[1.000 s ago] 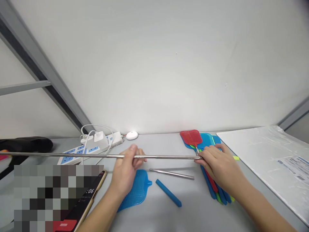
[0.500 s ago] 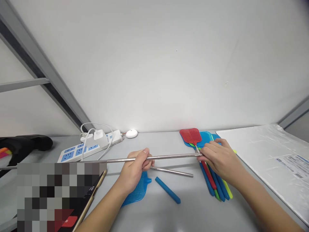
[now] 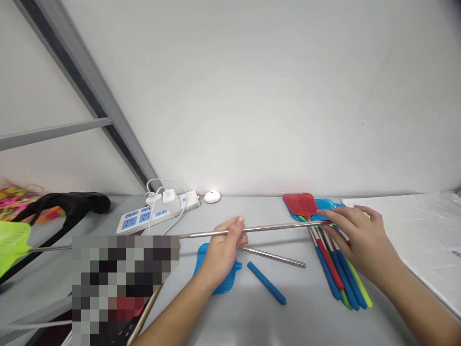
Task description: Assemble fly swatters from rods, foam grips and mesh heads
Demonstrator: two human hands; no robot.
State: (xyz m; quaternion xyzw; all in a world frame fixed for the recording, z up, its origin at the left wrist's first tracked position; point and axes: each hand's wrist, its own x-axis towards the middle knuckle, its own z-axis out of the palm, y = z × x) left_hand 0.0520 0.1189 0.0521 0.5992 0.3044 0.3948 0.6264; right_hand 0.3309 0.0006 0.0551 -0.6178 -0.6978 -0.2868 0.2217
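My left hand [image 3: 225,247] is closed around the long metal rod [image 3: 281,227] of an extended fly swatter, whose yellow-green head [image 3: 13,242] shows at the far left. At the rod's right end, my right hand [image 3: 358,238] pinches the tip between thumb and fingers. Below my left hand lies a loose blue swatter head [image 3: 227,283], partly covered by the hand. A separate metal rod [image 3: 277,258] and a blue handle [image 3: 266,282] rest on the table close by. Under my right hand is a bundle of fly swatters with a red head [image 3: 299,204] and coloured handles [image 3: 331,269].
A white power strip [image 3: 158,214] with plugged-in chargers and a round white case [image 3: 212,196] stand along the wall. A pixelated dark object [image 3: 126,288] is at the lower left, near a black strap [image 3: 72,199]. A white wrapped panel [image 3: 425,230] lies right.
The view has turned left, bringing the yellow-green swatter head into sight. My right hand's fingers have straightened somewhat at the rod's end; my left hand still grips the rod.
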